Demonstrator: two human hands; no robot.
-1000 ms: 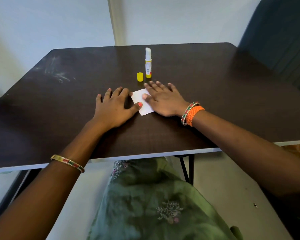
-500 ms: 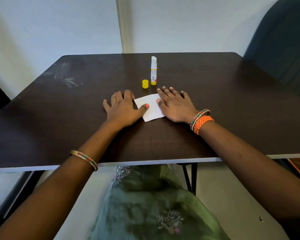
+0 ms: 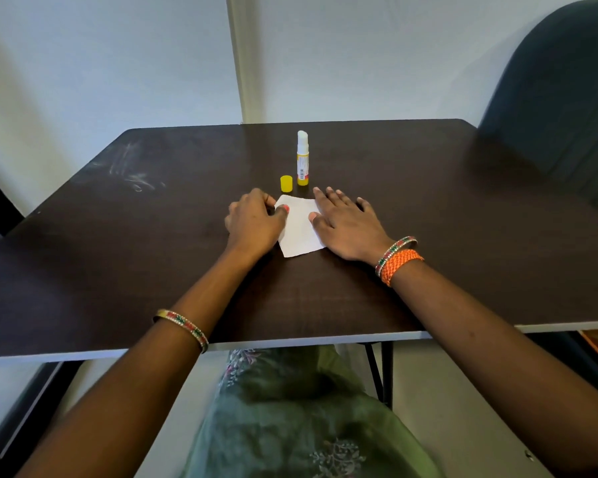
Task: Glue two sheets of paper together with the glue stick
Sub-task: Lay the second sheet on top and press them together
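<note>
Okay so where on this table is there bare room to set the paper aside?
Bare dark table lies right of the right hand, and left of the left hand below the chalky smears. It is crowded behind the paper, where the glue stick and yellow cap stand.

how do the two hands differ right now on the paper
The left hand has its fingers curled, with its thumb on the paper; the right hand lies flat, fingers straight. The left hand covers the paper's left edge, the right hand its right edge. Both touch the paper on the table.
</note>
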